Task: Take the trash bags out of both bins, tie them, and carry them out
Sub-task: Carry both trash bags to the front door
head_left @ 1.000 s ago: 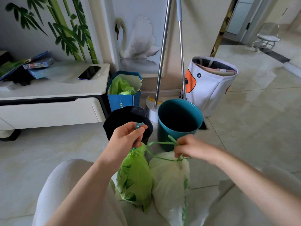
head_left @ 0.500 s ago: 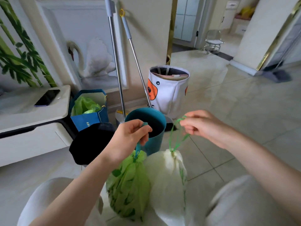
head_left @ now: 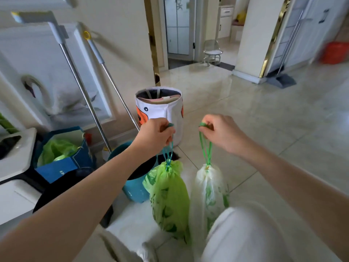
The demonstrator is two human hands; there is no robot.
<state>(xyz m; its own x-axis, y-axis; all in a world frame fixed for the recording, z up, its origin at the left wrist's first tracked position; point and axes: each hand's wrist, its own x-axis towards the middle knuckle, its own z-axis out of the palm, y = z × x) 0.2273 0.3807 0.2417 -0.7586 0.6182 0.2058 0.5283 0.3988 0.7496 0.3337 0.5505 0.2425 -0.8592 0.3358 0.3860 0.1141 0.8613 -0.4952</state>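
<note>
My left hand (head_left: 155, 136) grips the teal drawstring of a green trash bag (head_left: 169, 197), which hangs closed at its neck above the floor. My right hand (head_left: 220, 132) holds the green drawstring of a white trash bag (head_left: 206, 193), also cinched and hanging, right beside the green one. Below my left forearm stand a teal bin (head_left: 136, 190) and a black bin (head_left: 62, 188), both partly hidden by the arm. My white-trousered knees show at the bottom.
A white fabric basket with an orange face (head_left: 160, 110) stands ahead. Two mop handles (head_left: 88, 95) lean on the wall. A blue paper bag (head_left: 62, 161) with green plastic sits by a white cabinet (head_left: 17, 167) at left. Tiled floor (head_left: 264, 120) runs to a doorway with a stool (head_left: 212, 53).
Both hands have risen, lifting the two bags off the floor. The view has tilted up and turned right, showing more of the hallway.
</note>
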